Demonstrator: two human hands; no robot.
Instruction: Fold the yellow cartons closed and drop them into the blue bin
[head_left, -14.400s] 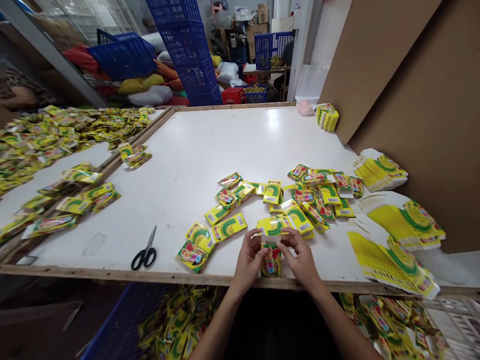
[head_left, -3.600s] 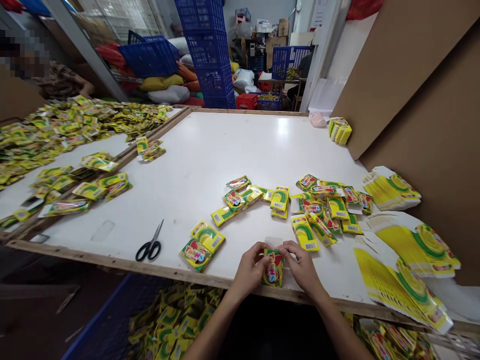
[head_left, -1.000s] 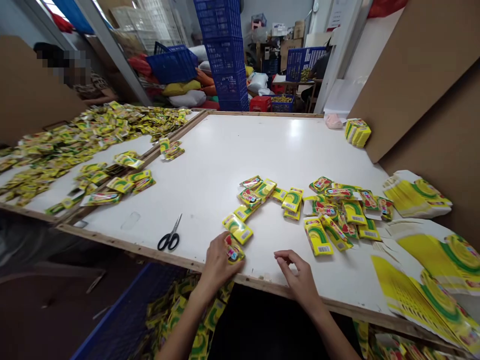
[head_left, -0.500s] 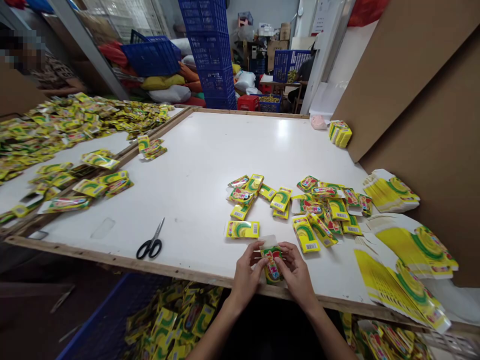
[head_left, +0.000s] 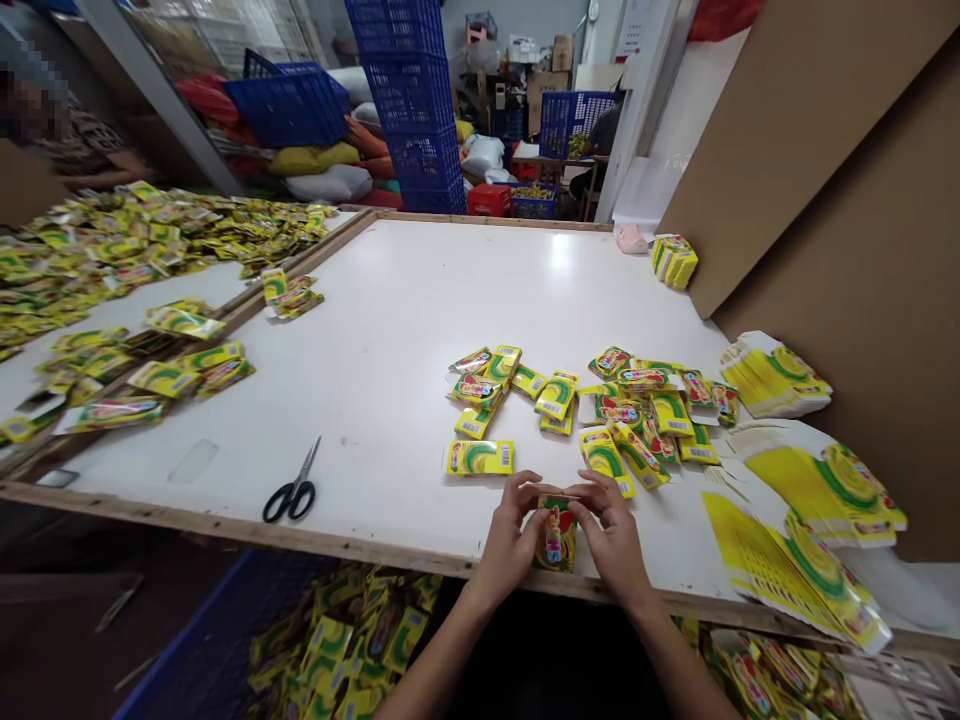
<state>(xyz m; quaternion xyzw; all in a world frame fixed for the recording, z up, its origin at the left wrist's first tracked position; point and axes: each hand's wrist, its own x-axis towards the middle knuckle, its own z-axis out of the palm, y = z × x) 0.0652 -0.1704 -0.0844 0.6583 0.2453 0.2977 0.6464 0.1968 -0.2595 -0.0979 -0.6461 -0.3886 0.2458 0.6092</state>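
Between both hands, at the table's front edge, is a small green and yellow printed carton (head_left: 556, 535) with its printed face toward me. My left hand (head_left: 517, 525) grips its left side, thumb on the front and fingers at the top end. My right hand (head_left: 606, 520) holds the right side the same way, and its fingertips meet the left ones over the carton's top. Just beyond lies a single yellow carton (head_left: 480, 458). A loose heap of similar cartons (head_left: 660, 405) is right of that, with a smaller group (head_left: 487, 380) to its left.
Scissors (head_left: 294, 488) lie left on the white table (head_left: 397, 300). Fanned stacks of flat cartons (head_left: 832, 480) are at right beside tall cardboard (head_left: 840, 300). A big pile of cartons (head_left: 127, 235) covers the left table, where a person (head_left: 90, 145) sits. A blue crate (head_left: 202, 640) stands below.
The white flap standing at the carton's top has gone down under my fingers. Both hands have closed in over the top end, fingertips together.
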